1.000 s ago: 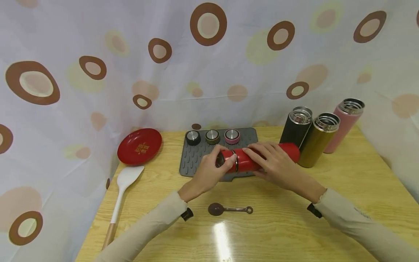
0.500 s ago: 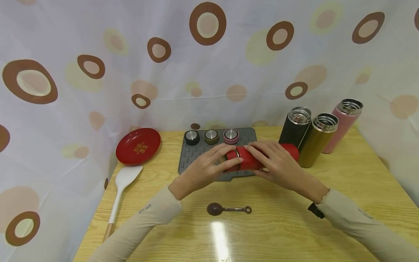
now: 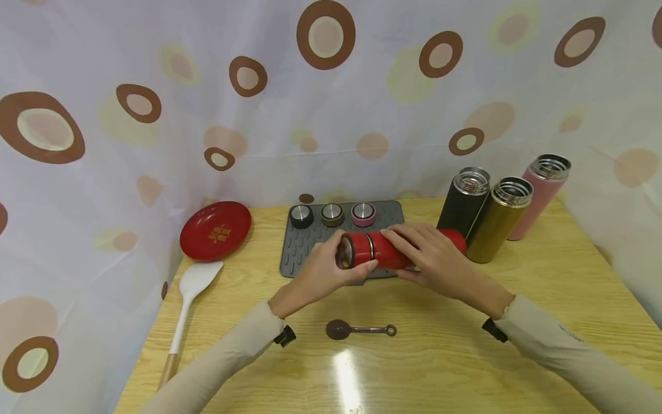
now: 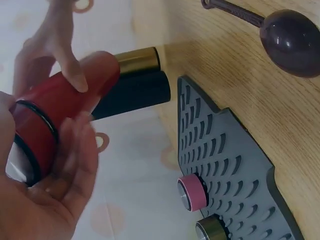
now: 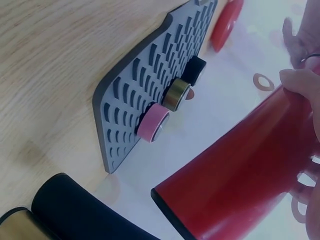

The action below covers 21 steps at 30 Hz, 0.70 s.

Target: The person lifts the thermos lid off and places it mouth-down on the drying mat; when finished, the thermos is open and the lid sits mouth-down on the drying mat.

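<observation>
A red thermos [image 3: 393, 253] lies nearly level in the air above the front part of the grey mat, its lid end to the left. My right hand [image 3: 431, 261] grips its body from above, fingers over the top and thumb below. Around the red lid [image 3: 357, 248], my left hand [image 3: 320, 273] is cupped, thumb along the near lower side and fingers behind. In the left wrist view, the dark ring between lid and body shows, and the lid's silver top faces left. The lid is on the thermos; how tightly cannot be told.
On the grey mat [image 3: 297, 253] stand a black lid [image 3: 301, 216], a gold lid [image 3: 333, 215] and a pink lid [image 3: 364, 214]. Lidless black [image 3: 462, 201], gold [image 3: 499, 221] and pink [image 3: 540, 192] thermoses stand right. A brown spoon [image 3: 338, 329], white spatula [image 3: 199, 279] and red plate [image 3: 214, 230] lie around.
My left hand rolls over the lid, then turns back, thumb now below it and the lid's end in sight again. The right hand keeps its grip; the thermos shifts slightly left.
</observation>
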Available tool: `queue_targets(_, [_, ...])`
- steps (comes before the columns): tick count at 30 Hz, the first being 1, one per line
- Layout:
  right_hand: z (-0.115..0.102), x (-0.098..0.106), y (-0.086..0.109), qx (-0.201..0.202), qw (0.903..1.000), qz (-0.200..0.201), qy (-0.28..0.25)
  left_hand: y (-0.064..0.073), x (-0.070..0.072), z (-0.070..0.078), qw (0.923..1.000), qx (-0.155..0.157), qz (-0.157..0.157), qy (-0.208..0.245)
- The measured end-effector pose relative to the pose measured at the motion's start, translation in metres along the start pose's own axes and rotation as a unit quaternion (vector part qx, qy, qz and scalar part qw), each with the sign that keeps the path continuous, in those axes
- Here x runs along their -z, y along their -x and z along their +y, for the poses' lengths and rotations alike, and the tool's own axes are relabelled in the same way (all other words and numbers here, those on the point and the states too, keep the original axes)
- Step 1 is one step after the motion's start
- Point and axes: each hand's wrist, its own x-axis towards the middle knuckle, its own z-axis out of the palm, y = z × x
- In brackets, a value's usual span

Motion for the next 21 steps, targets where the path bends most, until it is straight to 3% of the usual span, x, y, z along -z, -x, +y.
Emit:
queue_targets(2, [0.0, 0.0, 0.001, -0.003, 1.0, -0.004, 0.002, -0.001, 0.0, 0.0, 0.9989, -0.008, 0.0, -0.045])
queue_targets(4, [0.001, 0.0, 0.003, -0.008, 0.9999, -0.007, 0.002, -0.002, 0.003, 0.0, 0.9902, -0.068, 0.007, -0.122])
queue_targets(5, [0.001, 0.0, 0.004, -0.01, 0.9999, -0.008, -0.001, -0.002, 0.006, -0.001, 0.9788, -0.112, 0.007, -0.172])
queue_targets(6, [0.002, 0.0, 0.005, -0.012, 0.9999, -0.009, -0.004, -0.002, 0.011, -0.001, 0.9574, -0.163, 0.007, -0.238])
queue_targets(7, [0.002, 0.0, 0.006, -0.014, 0.9998, -0.009, -0.006, -0.002, 0.017, -0.002, 0.9241, -0.221, 0.011, -0.312])
queue_targets(9, [0.004, 0.0, 0.008, -0.015, 0.9998, -0.006, -0.01, -0.003, 0.03, -0.003, 0.8393, -0.326, 0.03, -0.434])
queue_targets(10, [0.005, 0.0, 0.009, -0.013, 0.9998, -0.004, -0.013, -0.003, 0.035, -0.004, 0.8015, -0.362, 0.033, -0.475])
queue_targets(11, [0.005, 0.0, 0.01, -0.012, 0.9998, -0.002, -0.015, -0.003, 0.039, -0.005, 0.7725, -0.39, 0.034, -0.5])
queue_targets(12, [0.006, 0.0, 0.01, -0.011, 0.9998, -0.001, -0.017, -0.002, 0.041, -0.006, 0.7542, -0.41, 0.035, -0.512])
queue_targets(13, [0.006, 0.0, 0.011, -0.009, 0.9998, -0.001, -0.019, -0.001, 0.041, -0.008, 0.7499, -0.423, 0.035, -0.508])
queue_targets(14, [0.006, 0.0, 0.011, -0.007, 0.9998, -0.002, -0.021, -0.001, 0.041, -0.009, 0.7538, -0.43, 0.036, -0.495])
queue_targets(16, [0.006, 0.0, 0.011, -0.004, 0.9997, -0.007, -0.024, 0.0, 0.039, -0.011, 0.774, -0.435, 0.04, -0.458])
queue_targets(18, [0.006, 0.001, 0.011, -0.003, 0.9996, -0.014, -0.023, 0.0, 0.037, -0.012, 0.8143, -0.419, 0.039, -0.4])
queue_targets(19, [0.005, 0.001, 0.011, -0.004, 0.9996, -0.015, -0.022, 0.0, 0.036, -0.011, 0.8409, -0.399, 0.035, -0.364])
queue_targets(21, [0.005, 0.001, 0.01, -0.006, 0.9996, -0.019, -0.021, -0.001, 0.033, -0.009, 0.9025, -0.33, 0.021, -0.276])
